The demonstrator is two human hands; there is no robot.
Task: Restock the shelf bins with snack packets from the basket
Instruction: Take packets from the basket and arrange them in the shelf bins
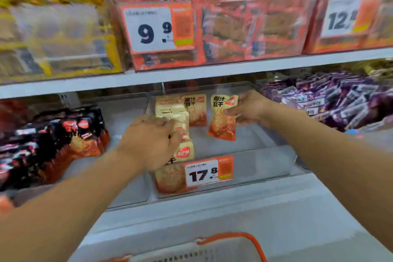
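- Packet of cream-and-orange snack is pinched at its side by my right hand, hanging upright over the clear bin with the 17.8 tag.
- Left hand is curled over a stack of same packets at the bin's left side, looks like it's holding them lined up.
- Step in hand, I'd guess: placing this one beside the stack. Next move needs me to lower it, stand it against the row, then let go.
- Basket sits below with its orange handle; black packets left, purple ones right.
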